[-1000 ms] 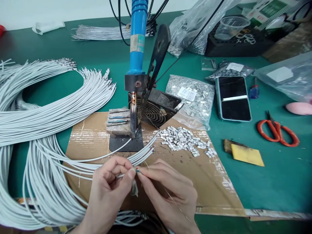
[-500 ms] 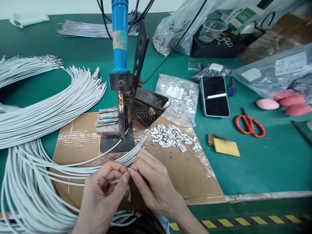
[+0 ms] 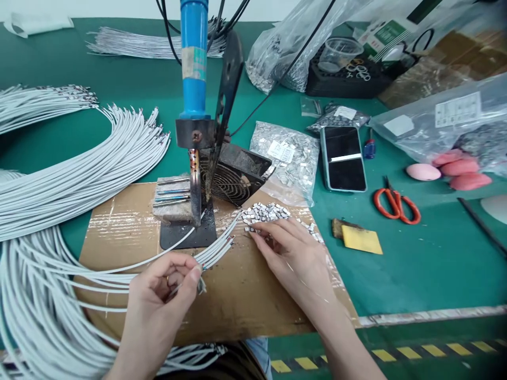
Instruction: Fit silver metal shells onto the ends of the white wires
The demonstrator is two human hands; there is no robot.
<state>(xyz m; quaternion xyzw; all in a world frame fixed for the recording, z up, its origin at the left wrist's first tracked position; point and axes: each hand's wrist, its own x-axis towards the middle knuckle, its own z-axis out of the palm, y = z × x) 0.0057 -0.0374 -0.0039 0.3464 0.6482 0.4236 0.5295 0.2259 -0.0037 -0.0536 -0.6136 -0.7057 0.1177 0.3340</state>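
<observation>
My left hand (image 3: 166, 295) is closed in a pinch on the end of a thin white cable, whose reddish tip pokes out past the thumb. To the right, my right hand (image 3: 295, 258) reaches over a pile of small silvery-white pieces (image 3: 265, 211) on the cardboard. Its thumb and forefinger close at the pile's near left edge, on what looks like one small piece; the fingers partly hide the pile. Between the hands, the free ends of several white cables (image 3: 217, 253) lie on the cardboard sheet (image 3: 237, 311).
A blue-handled soldering iron (image 3: 194, 89) points down on a stand beside a black fan (image 3: 233, 177). Thick white cable bundles (image 3: 71, 174) cover the left side. To the right are a bag of silvery pieces (image 3: 283, 158), a phone (image 3: 344, 158), scissors (image 3: 396, 205) and a yellow sponge (image 3: 362, 239).
My right hand has left my left hand and moved right to the pile of small pieces. My left hand has shifted slightly left, still pinching the cable end.
</observation>
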